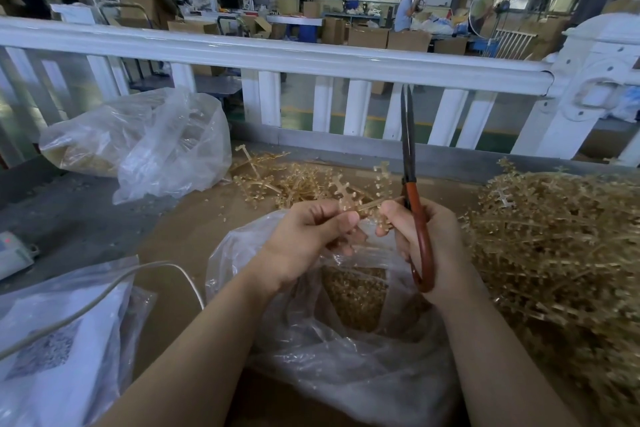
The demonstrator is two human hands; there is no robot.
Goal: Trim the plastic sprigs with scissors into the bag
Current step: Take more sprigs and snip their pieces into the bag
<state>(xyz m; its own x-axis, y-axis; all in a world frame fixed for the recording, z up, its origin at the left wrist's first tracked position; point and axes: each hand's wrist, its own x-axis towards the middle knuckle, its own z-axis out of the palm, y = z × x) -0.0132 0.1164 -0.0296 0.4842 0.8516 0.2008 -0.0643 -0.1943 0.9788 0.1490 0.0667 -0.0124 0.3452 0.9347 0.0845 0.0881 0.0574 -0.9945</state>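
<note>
My left hand (308, 239) pinches a pale golden plastic sprig (360, 199) above the open clear bag (346, 350), which holds several trimmed golden pieces. My right hand (429, 246) grips red-handled scissors (414, 204); their dark blades point straight up and look nearly closed. The fingers of my right hand also touch the sprig's right end. A big heap of untrimmed sprigs (561, 253) lies to the right of my right hand.
A smaller pile of sprigs (287, 180) lies behind the hands. A second clear bag (149, 146) sits at the back left. A white railing (277, 55) borders the table's far edge. A grey cable (104, 298) crosses white packets (55, 357) at the lower left.
</note>
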